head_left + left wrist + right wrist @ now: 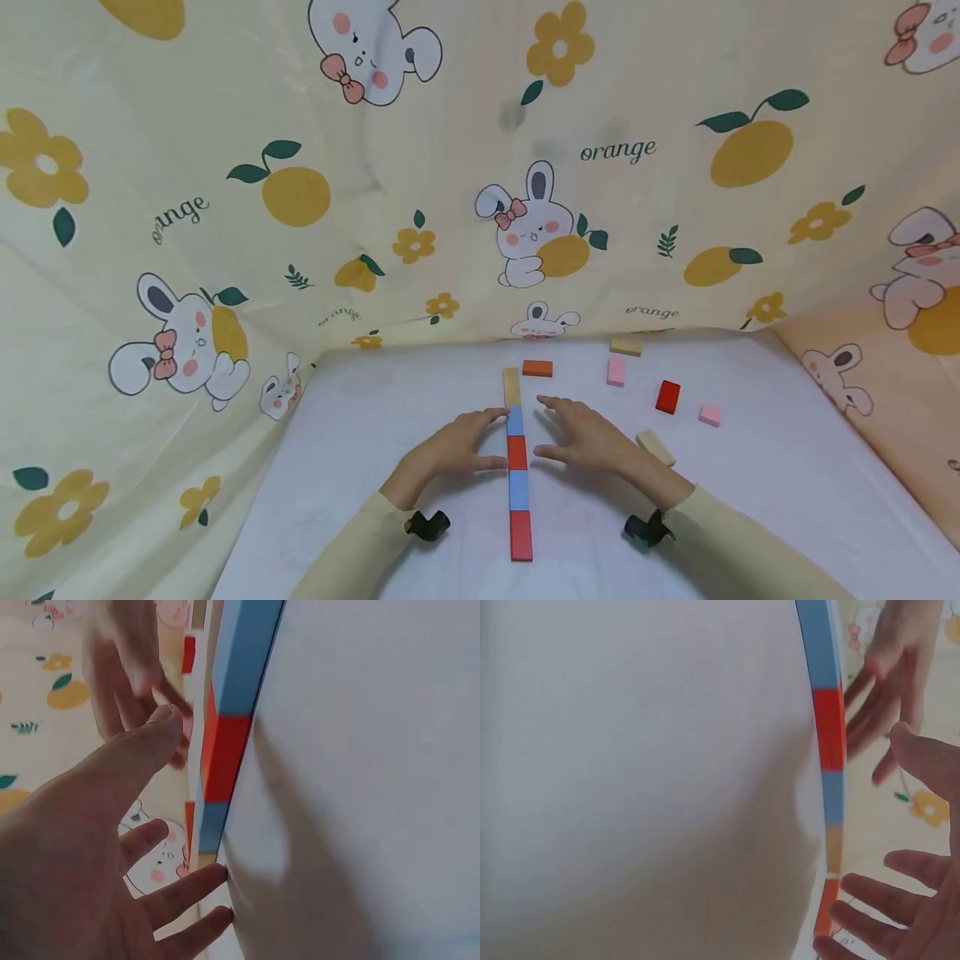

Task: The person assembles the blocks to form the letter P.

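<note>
A straight row of blocks runs away from me down the white tabletop: a red block (pixel 521 536) nearest, then a blue block (pixel 519 490), a middle red block (pixel 517 452), another blue block (pixel 515 422) and a plain wooden block (pixel 512 386) at the far end. My left hand (pixel 459 443) is at the row's left side, thumb and fingers spread, fingertips right by the middle blocks. Across from it, my right hand (pixel 592 437) has its fingers apart, a small gap from the row. Both wrist views show hands holding nothing; the red block (pixel 226 759) lies between them.
Loose blocks lie to the right: orange (pixel 537 368) by the row's far end, pink (pixel 616 372), wooden (pixel 626 347), red (pixel 667 397) and small pink (pixel 709 414). Another wooden block (pixel 655 447) lies beside the right forearm. A patterned cloth (pixel 450 167) hangs behind the table.
</note>
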`<state>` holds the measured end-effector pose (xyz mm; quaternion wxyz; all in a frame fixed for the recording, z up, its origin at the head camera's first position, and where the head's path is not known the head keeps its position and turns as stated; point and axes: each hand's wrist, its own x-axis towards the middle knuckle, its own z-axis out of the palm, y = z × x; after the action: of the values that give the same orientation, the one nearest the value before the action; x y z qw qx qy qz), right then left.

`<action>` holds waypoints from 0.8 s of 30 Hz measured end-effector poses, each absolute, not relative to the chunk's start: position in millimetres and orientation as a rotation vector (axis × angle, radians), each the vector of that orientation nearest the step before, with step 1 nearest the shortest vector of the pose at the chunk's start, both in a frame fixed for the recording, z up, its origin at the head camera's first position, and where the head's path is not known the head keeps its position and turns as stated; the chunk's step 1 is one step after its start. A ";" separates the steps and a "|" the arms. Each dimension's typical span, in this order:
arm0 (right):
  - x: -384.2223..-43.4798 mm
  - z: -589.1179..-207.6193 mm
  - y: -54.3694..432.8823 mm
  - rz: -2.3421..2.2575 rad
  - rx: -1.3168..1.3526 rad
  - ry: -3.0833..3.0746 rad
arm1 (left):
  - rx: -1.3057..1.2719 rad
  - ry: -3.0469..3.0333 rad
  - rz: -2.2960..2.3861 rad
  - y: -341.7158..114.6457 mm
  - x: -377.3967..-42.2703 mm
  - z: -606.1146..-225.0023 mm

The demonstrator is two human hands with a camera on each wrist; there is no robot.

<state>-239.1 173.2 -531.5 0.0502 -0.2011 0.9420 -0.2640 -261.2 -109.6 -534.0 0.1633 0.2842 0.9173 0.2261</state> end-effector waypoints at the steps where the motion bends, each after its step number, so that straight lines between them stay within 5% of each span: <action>1: -241.8 -532.5 174.4 -0.804 -0.605 2.878 | 0.822 2.615 0.642 -110.2 -256.7 -534.1; 24: -332.5 -543.1 192.9 -1.051 -0.375 2.834 | 0.864 2.776 0.404 -99.8 -221.6 -539.3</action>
<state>-332.5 192.9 -543.1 0.0478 -0.1230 0.9294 -0.3447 -221.6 -99.8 -539.3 0.1031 0.2928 0.9407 0.1370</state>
